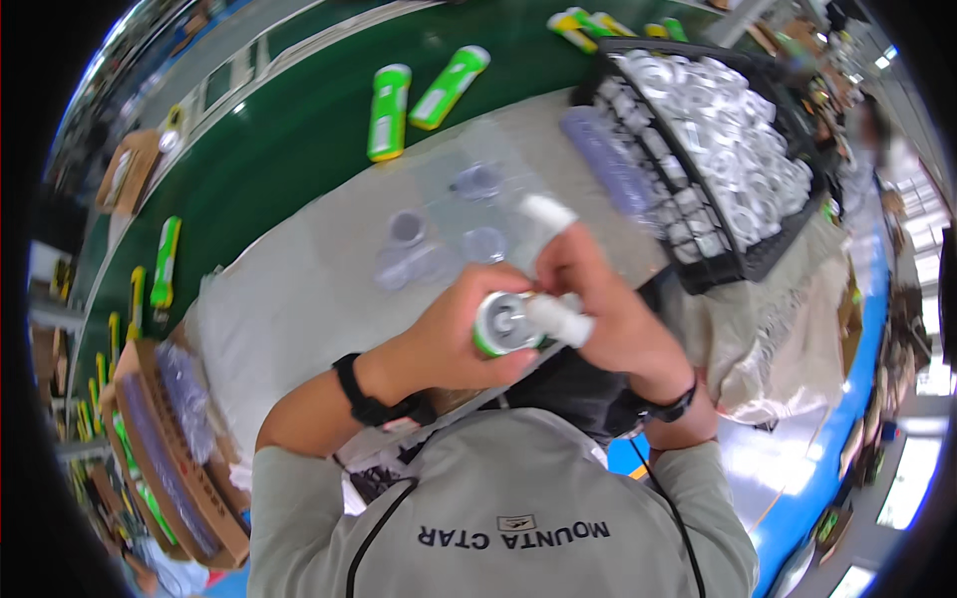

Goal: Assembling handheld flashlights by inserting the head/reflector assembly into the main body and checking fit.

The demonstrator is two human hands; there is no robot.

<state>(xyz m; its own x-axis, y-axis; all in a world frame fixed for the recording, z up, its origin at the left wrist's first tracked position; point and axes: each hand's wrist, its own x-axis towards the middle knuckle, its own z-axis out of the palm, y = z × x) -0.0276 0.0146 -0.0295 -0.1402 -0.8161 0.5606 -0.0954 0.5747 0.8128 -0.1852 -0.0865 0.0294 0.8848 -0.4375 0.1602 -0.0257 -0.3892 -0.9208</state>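
My left hand [444, 329] is wrapped round a green tube [481, 342] whose round end faces up, showing a grey and white inside. Close against that end, my right hand [610, 314] grips a ribbed white plastic piece [563, 322]. A second white cylindrical piece [548, 212] sticks out past the curled fingers of the same hand; how it is held is partly hidden. Beyond my hands, a clear plastic cup [407, 228] and other clear round parts [484, 245] lie on a pale sheet [299, 309]. Another clear part [477, 181] rests farther back on a clear plastic film.
A black crate [743, 264] full of white and clear plastic parts stands at the right, with a purplish plastic bag [606, 159] beside it. Green-and-yellow tubes [389, 113] lie on the green belt [299, 169] beyond. A cardboard box [189, 478] stands at the left.
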